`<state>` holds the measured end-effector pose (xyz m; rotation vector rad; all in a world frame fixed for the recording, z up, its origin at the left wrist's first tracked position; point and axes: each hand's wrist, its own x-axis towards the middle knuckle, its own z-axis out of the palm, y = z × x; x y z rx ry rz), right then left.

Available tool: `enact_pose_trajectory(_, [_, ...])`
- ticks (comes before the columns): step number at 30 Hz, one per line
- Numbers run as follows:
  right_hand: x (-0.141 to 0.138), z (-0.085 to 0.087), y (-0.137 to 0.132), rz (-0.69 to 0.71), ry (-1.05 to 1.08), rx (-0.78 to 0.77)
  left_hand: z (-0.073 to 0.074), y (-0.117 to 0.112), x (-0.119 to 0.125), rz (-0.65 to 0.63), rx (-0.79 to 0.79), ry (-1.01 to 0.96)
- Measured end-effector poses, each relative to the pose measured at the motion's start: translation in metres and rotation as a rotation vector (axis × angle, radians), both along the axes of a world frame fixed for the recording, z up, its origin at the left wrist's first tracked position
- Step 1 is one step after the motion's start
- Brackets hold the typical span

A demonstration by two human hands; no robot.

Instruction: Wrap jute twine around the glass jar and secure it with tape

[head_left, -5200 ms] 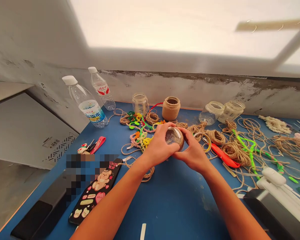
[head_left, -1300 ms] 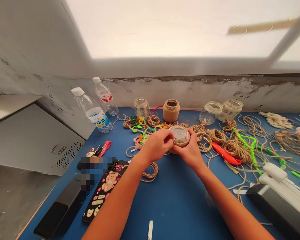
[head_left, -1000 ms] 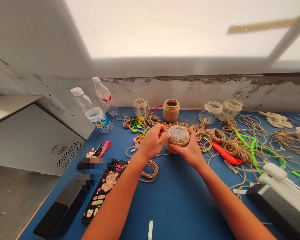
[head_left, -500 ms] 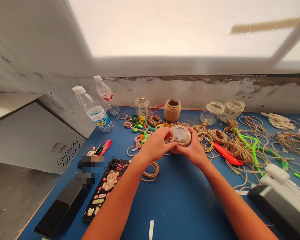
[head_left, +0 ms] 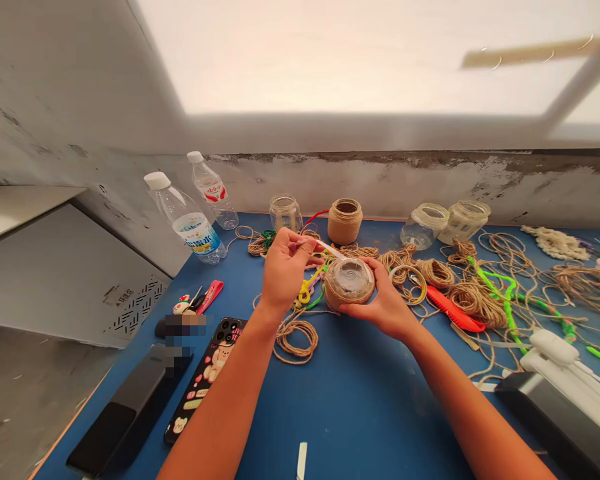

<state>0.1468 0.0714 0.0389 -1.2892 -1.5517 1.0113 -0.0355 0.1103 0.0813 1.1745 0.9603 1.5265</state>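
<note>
My right hand (head_left: 387,300) grips a glass jar (head_left: 350,280) wrapped in brown twine, fingers on its right side and thumb at the front. The jar's clear glass base faces up toward me. A thin white strip (head_left: 331,250) runs from the jar's far rim to my left hand (head_left: 286,267), which is pinched on its end, up and left of the jar. The strip looks like tape or its backing; which one I cannot tell. Below my left hand lies a coil of twine (head_left: 297,340). Colourful pipe cleaners (head_left: 305,291) lie partly hidden between my hands.
Behind stand a twine-wrapped jar (head_left: 345,221), bare glass jars (head_left: 425,225) and plastic bottles (head_left: 197,230). Twine coils (head_left: 477,303), a tape roll (head_left: 420,287) and a red-handled cutter (head_left: 455,309) lie right. A phone (head_left: 200,383) and black box (head_left: 125,407) lie left.
My left hand has moved up and left from the jar, drawing the white strip out. The jar has shifted slightly left and nearer in my right hand.
</note>
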Motion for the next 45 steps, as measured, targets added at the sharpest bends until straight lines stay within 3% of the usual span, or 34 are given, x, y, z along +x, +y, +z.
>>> enact_pose_trajectory(3, [-0.003,0.001,-0.002,0.035,-0.025,0.030,0.014,-0.012,0.006,-0.054,0.037,-0.136])
enact_pose_trajectory(8, [-0.005,0.001,-0.003,-0.006,-0.019,0.008,0.039,-0.034,0.006,-0.092,0.047,-0.128])
enact_pose_trajectory(14, [0.000,0.001,0.002,-0.042,0.053,-0.053,0.055,-0.033,-0.019,0.101,0.162,-0.298])
enact_pose_trajectory(17, [0.002,0.001,0.003,-0.042,0.063,-0.062,0.045,-0.016,-0.033,0.202,0.142,-0.235])
enact_pose_trajectory(21, [0.002,0.001,0.004,-0.037,0.075,-0.064,0.019,0.014,-0.049,0.453,0.056,-0.137])
enact_pose_trajectory(23, [0.003,0.000,0.005,-0.030,0.071,-0.067,0.008,0.026,-0.060,0.585,0.056,-0.189])
enact_pose_trajectory(26, [0.004,0.000,0.005,-0.017,0.066,-0.070,-0.002,0.036,-0.074,0.632,-0.020,-0.255])
enact_pose_trajectory(29, [0.005,0.000,0.004,-0.006,0.063,-0.080,-0.006,0.037,-0.073,0.648,-0.100,-0.146])
enact_pose_trajectory(34, [0.004,-0.002,0.003,0.012,0.065,-0.072,-0.012,0.022,-0.035,0.397,0.079,0.460])
enact_pose_trajectory(36, [0.004,-0.003,0.002,0.029,0.075,-0.083,-0.013,0.015,-0.021,0.378,0.112,0.706])
enact_pose_trajectory(38, [0.003,-0.004,0.001,0.051,0.087,-0.110,-0.013,0.009,-0.011,0.391,0.095,0.818])
enact_pose_trajectory(40, [0.001,-0.004,0.000,0.071,0.103,-0.126,-0.012,0.004,-0.005,0.315,0.096,0.864])
enact_pose_trajectory(45, [0.002,-0.004,-0.001,0.123,0.149,-0.131,-0.008,-0.011,0.011,-0.163,0.176,0.932])
